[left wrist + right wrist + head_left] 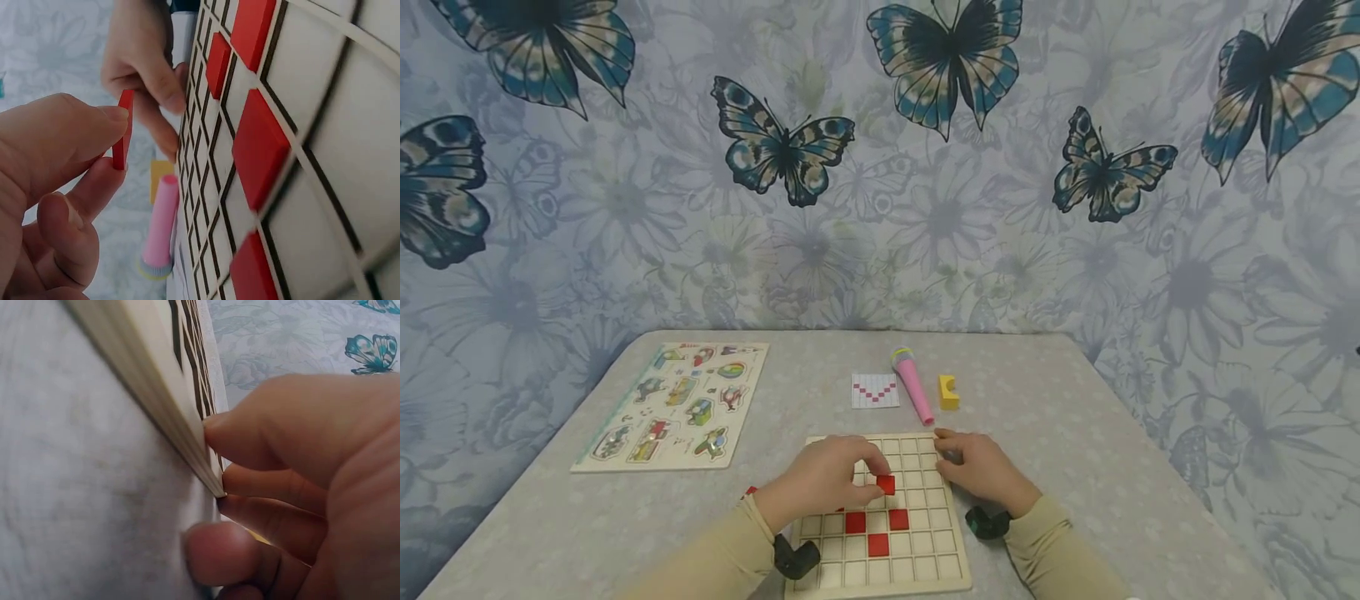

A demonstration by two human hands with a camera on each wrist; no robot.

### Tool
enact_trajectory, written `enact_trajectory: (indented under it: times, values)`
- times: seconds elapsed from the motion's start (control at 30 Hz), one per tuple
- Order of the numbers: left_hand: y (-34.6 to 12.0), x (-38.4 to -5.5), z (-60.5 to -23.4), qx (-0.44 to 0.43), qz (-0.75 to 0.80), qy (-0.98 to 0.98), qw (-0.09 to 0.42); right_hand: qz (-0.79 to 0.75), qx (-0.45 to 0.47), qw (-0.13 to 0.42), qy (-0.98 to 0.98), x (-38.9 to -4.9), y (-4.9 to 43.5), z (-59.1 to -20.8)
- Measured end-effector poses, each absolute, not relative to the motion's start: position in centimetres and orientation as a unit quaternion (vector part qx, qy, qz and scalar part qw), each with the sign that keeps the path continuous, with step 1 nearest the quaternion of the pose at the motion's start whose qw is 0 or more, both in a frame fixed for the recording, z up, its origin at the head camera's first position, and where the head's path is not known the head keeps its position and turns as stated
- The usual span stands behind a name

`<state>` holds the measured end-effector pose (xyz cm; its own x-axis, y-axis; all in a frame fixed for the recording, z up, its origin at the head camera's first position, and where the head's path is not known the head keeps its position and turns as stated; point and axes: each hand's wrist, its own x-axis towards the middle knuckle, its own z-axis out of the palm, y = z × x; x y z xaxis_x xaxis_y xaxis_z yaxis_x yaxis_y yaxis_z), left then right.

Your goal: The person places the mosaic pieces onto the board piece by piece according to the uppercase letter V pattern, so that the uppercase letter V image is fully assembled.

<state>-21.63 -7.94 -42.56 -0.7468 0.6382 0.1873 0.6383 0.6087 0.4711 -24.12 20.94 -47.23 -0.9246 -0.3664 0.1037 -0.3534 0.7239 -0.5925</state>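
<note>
My left hand (pixel 820 479) pinches a thin red square tile (pixel 123 131) between thumb and fingertips, holding it over the wooden grid board (pixel 940 542). In the left wrist view the tile stands edge-on, apart from the grid. Several red tiles lie in the board's cells, among them a front tile (pixel 878 545) and a right-hand tile (pixel 898 519); another is partly hidden under the left hand. My right hand (pixel 985 471) grips the board's far right corner, thumb (pixel 231 437) at the upper edge and fingers around the side.
Beyond the board lie a small card (pixel 875 403) with a pink V pattern of squares, a pink toy microphone (pixel 915 387) and a yellow notched block (pixel 949 393). A picture puzzle board (pixel 677 460) is at the left. Something red (pixel 750 492) shows behind the left wrist.
</note>
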Motion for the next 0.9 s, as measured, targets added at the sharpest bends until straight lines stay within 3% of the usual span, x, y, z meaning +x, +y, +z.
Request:
enact_trajectory:
  times: [0.57,0.9]
  values:
    - [-2.3,-22.1,-44.4,-0.319,-0.252,-0.912,-0.054,-0.315,-0.209,-0.004,0.926,-24.1,21.4,-47.3]
    - [-2.3,-21.7,-45.6,-0.321,-0.254,-0.912,-0.04,-0.304,-0.213,-0.004,0.928,-24.3,21.6,-47.7]
